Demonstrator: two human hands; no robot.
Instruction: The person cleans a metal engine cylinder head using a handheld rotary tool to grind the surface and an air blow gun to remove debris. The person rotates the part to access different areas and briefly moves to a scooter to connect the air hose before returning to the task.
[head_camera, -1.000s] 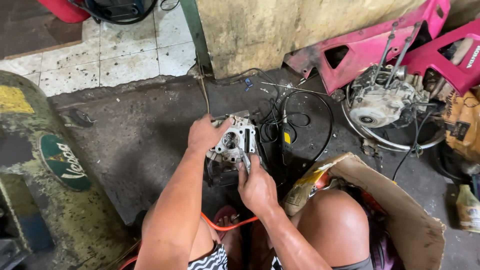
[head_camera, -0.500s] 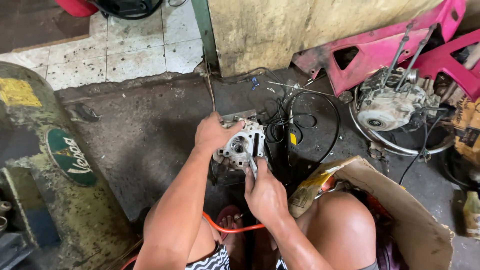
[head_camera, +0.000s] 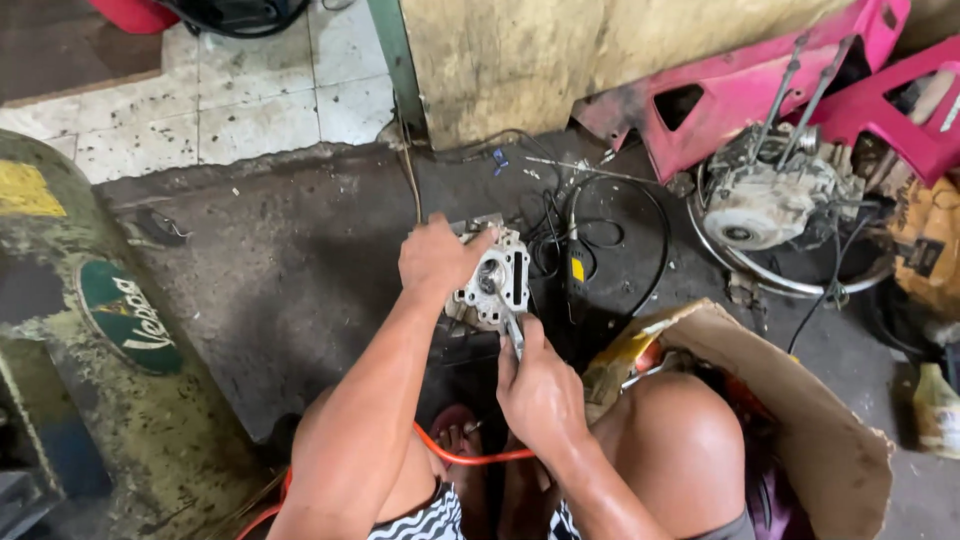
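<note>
A grey metal engine part (head_camera: 490, 282) is gripped from its nine o'clock side by the left hand (head_camera: 436, 256), while a slim metal tool (head_camera: 511, 325) is pressed against it from six o'clock by the right hand (head_camera: 540, 392). At five o'clock an open cardboard box (head_camera: 800, 400) is seen on the dark floor (head_camera: 280, 250). Toward two o'clock pink body panels (head_camera: 740, 90) are leaned above a detached engine (head_camera: 765, 190).

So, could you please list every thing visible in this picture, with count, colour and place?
grey metal engine part: one, centre floor, under the left hand
slim metal tool: one, silver, in the right hand
black cables: several, right of the engine part
pink plastic body panels: two, top right
grey engine block: one, right
brown cardboard box: one, lower right
orange hose: one, bottom centre
green scooter body: one, left
left hand: one, grips the engine part
right hand: one, holds the tool
</note>
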